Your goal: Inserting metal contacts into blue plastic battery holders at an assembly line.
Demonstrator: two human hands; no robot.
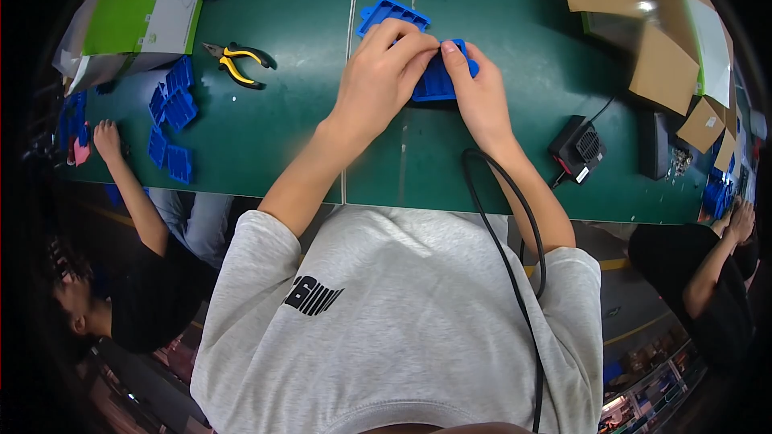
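Note:
A blue plastic tray (pixel 436 87) with ribbed compartments is tilted between my hands above the green table. My right hand (pixel 484 95) grips its right side, the thumb lying over the upper edge. My left hand (pixel 384 68) is closed, its fingertips brought together at the tray's top edge beside the right thumb. Whatever those fingertips pinch is hidden behind them. Just beyond my left hand lies a second blue compartment tray (pixel 392 13), partly covered by the knuckles.
Yellow-and-black pliers (pixel 238 63) lie left, near several blue trays (pixel 178 104) and a green-white box (pixel 143 4). At right are a black device with a grille (pixel 579 149) and cardboard boxes (pixel 663 68). A black cable (pixel 492 217) crosses my right forearm. People sit at both sides.

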